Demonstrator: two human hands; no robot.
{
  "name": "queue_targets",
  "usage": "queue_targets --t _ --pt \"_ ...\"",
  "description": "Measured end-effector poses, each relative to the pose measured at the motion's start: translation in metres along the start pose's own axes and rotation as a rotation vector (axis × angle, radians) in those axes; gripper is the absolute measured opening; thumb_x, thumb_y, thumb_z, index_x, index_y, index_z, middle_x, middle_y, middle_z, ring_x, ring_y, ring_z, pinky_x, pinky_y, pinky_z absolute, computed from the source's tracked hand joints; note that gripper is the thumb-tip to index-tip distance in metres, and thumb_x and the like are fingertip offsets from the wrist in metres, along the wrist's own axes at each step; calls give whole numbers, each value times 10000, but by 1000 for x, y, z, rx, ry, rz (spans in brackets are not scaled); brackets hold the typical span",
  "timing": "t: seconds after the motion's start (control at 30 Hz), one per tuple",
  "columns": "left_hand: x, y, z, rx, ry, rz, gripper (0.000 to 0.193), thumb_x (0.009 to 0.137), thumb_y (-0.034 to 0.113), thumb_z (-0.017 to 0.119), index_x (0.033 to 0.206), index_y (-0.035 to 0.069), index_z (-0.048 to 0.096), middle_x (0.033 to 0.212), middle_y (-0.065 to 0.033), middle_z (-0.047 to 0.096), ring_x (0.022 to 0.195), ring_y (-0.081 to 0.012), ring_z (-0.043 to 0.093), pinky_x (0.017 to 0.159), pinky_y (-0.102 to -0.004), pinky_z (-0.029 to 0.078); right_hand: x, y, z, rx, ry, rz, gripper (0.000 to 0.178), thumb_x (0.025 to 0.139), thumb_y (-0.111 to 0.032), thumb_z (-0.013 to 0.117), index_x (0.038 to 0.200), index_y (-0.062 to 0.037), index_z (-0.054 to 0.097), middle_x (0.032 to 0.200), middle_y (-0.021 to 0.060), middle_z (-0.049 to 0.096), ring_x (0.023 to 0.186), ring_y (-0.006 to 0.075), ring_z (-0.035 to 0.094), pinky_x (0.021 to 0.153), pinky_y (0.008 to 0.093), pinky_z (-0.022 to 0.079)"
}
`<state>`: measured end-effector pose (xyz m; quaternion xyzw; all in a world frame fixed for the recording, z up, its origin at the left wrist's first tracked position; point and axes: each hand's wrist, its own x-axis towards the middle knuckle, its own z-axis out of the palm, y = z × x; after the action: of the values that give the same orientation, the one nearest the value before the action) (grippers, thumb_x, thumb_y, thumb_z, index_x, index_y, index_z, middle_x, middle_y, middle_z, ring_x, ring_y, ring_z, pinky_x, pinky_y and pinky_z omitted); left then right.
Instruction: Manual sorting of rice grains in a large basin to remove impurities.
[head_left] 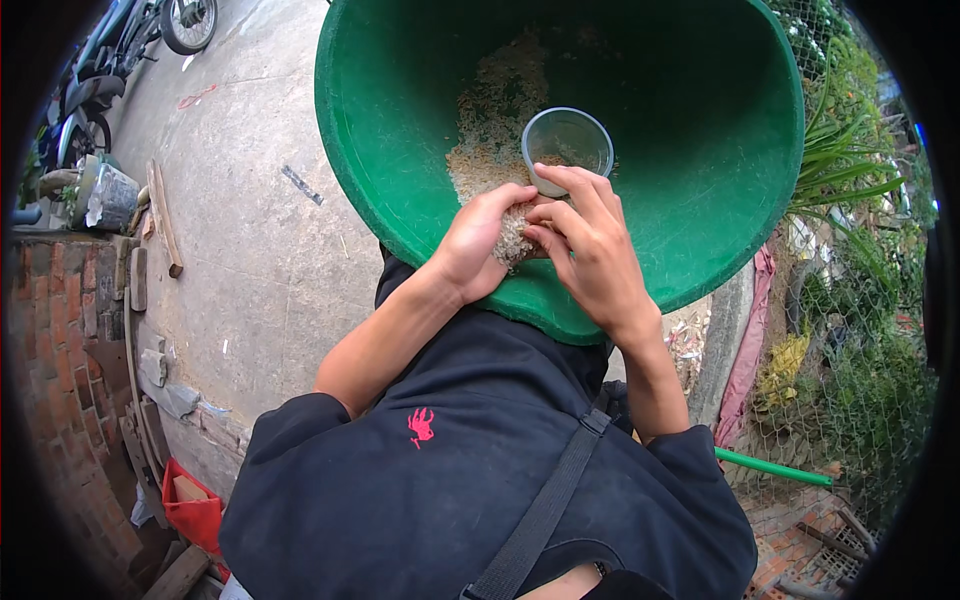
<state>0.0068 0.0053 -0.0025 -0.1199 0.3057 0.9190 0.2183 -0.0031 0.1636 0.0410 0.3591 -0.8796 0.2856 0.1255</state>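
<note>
A large green plastic basin (700,250) sits tilted before me, its near rim at my lap. My left hand (475,240) is cupped at this rim, holding a small heap of pale rice grains (512,240). Over that heap bends my right hand (590,235), its thumb and fingertips drawn together at the grains. Just beyond the fingers, a clear round plastic cup (569,118) rests in the basin, with its mouth facing up. Loose grains (490,120), pale and brownish, lie scattered over the basin's inner left side.
Concrete ground (260,250) stretches to the left, with a wooden strip (165,220) and a brick wall (60,350) at its edge. Motorbikes (95,95) stand far left. A wire fence with plants (850,330) runs along the right, near a green pole (775,466).
</note>
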Motion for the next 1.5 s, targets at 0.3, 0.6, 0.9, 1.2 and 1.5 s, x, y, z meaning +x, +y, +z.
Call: queue_targets --t 0.3,0.6,0.9,1.2,1.5 --pt "0 3 3 -66 -60 -43 237 1022 203 462 1083 31 613 992 -83 668 888 -164 665 776 -342 560 -1 0 -5 107 81 87 116 807 4 716 901 -21 653 1220 117 600 1121 312 555 881 402 481" --pt "3 5 4 16 -94 -48 412 1016 246 397 1057 -98 620 989 -199 701 881 -273 724 814 -363 602 -4 -2 -14 507 116 284 77 875 12 678 910 32 612 844 110 638 787 235 622 736 341 500" --pt "2 7 4 -15 -133 -63 326 1023 220 441 1055 -50 619 982 -155 691 871 -256 712 777 -381 619 -3 -2 -14 501 86 306 79 912 -12 655 914 41 596 840 105 605 758 194 598 708 323 488" --pt "3 6 5 65 -121 -57 457 1017 254 371 1082 -117 629 989 -198 702 891 -287 719 817 -366 589 -7 0 -15 616 7 476 197 1061 -145 513 945 10 552 857 13 581 815 72 520 760 227 456" --pt "0 7 5 100 -84 -62 454 1022 260 379 1082 -115 626 975 -202 698 889 -303 720 828 -378 586 0 -9 -17 645 30 561 213 1050 -167 544 941 12 584 795 18 603 750 72 536 674 235 460"
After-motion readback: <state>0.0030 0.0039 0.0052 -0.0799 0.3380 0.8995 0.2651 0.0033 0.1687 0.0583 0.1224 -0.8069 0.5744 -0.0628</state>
